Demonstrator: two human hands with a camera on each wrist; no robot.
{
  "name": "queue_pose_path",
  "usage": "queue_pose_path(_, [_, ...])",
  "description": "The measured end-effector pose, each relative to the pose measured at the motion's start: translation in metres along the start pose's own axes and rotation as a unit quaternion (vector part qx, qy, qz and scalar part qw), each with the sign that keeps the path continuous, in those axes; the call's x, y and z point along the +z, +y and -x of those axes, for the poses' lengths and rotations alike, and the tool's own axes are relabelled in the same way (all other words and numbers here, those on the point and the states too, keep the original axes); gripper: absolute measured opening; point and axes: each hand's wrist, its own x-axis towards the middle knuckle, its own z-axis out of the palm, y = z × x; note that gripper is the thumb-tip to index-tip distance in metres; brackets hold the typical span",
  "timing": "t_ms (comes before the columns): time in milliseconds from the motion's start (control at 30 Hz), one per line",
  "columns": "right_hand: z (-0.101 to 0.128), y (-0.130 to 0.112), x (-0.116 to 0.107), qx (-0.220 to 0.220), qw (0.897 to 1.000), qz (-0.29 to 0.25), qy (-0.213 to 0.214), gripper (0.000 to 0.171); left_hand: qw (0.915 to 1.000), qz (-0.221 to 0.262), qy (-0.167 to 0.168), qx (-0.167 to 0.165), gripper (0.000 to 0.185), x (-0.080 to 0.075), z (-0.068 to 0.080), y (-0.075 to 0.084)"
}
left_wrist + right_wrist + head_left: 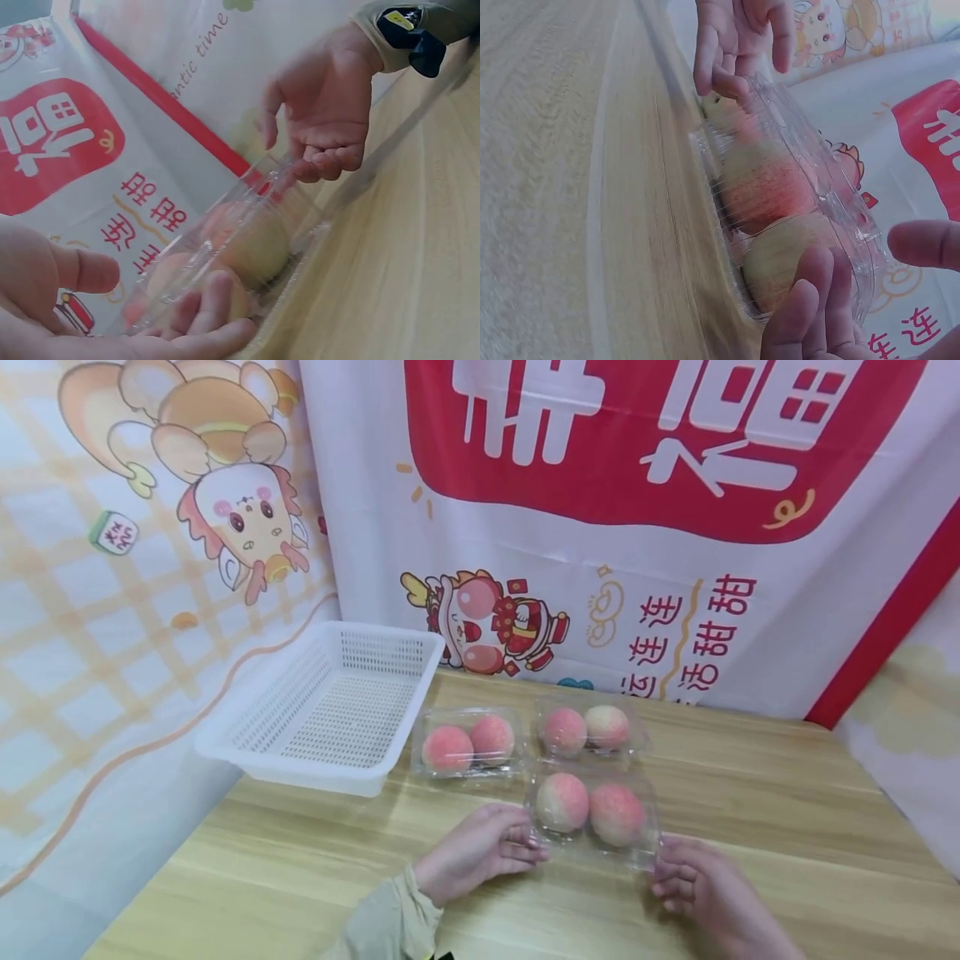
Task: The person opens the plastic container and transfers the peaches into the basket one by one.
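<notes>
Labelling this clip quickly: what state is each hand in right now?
Left hand: open, fingers at the left end of the nearest clear pack, thumb apart.
Right hand: open, fingers at that pack's right end, thumb apart.

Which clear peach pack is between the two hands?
The front pack: left hand at one end, right hand at the other; the left rear pack and right rear pack lie farther back.

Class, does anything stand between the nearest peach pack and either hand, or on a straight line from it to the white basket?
Nothing visible separates the nearest pack from the left hand or right hand, both at its ends. Towards the white basket, the pack beside it lies across the line, then the basket's wall.
</notes>
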Motion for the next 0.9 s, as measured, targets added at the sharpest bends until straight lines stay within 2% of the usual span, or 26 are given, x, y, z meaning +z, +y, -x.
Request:
queue_pose_path(133, [0.000, -0.001, -0.003, 0.003, 1.000, -0.017, 0.001, 0.019, 0.9987, -0.049, 0.014, 0.002, 0.041, -0.001, 0.010, 0.013])
queue_pose_path(233, [0.000, 0.001, -0.002, 0.004, 1.000, -0.028, -0.006, 0.022, 0.9912, -0.125, 0.041, 0.015, 0.045, -0.001, 0.016, 0.027])
queue_pose_path(300, [0.000, 0.004, -0.001, 0.001, 0.999, -0.030, -0.023, 0.018, 0.9784, -0.198, 0.053, 0.029, 0.043, -0.001, 0.016, 0.036])
queue_pose_path(367, [0.000, 0.007, 0.000, -0.002, 0.999, -0.031, -0.043, 0.013, 0.9546, -0.289, 0.053, 0.051, 0.043, 0.000, 0.013, 0.043])
queue_pose_path(400, [0.000, 0.009, 0.000, -0.005, 0.998, -0.030, -0.050, 0.011, 0.9393, -0.334, 0.046, 0.065, 0.043, 0.001, 0.010, 0.045])
queue_pose_path(467, [-0.001, 0.010, 0.002, 0.002, 0.998, -0.031, -0.054, 0.010, 0.9022, -0.417, 0.026, 0.107, 0.043, 0.001, 0.004, 0.049])
queue_pose_path(567, [-0.002, 0.013, 0.005, 0.030, 0.996, -0.066, -0.050, 0.008, 0.8271, -0.533, -0.023, 0.176, 0.047, 0.001, -0.006, 0.048])
queue_pose_path(667, [-0.002, 0.016, 0.008, 0.066, 0.989, -0.116, -0.057, 0.006, 0.7410, -0.624, -0.077, 0.235, 0.058, 0.003, -0.015, 0.046])
queue_pose_path(700, [-0.001, 0.018, 0.008, 0.076, 0.987, -0.131, -0.061, 0.006, 0.7149, -0.646, -0.095, 0.249, 0.063, 0.005, -0.018, 0.045])
queue_pose_path(733, [-0.001, 0.018, 0.009, 0.083, 0.985, -0.139, -0.065, 0.008, 0.6937, -0.663, -0.110, 0.258, 0.067, 0.007, -0.021, 0.044])
queue_pose_path(800, [0.000, 0.019, 0.010, 0.093, 0.982, -0.148, -0.068, 0.011, 0.6601, -0.687, -0.134, 0.272, 0.075, 0.010, -0.027, 0.042])
queue_pose_path(833, [0.000, 0.019, 0.011, 0.094, 0.982, -0.149, -0.068, 0.012, 0.6488, -0.695, -0.142, 0.275, 0.078, 0.011, -0.030, 0.041])
queue_pose_path(900, [0.000, 0.018, 0.012, 0.097, 0.981, -0.153, -0.070, 0.014, 0.6338, -0.707, -0.154, 0.274, 0.083, 0.013, -0.036, 0.041])
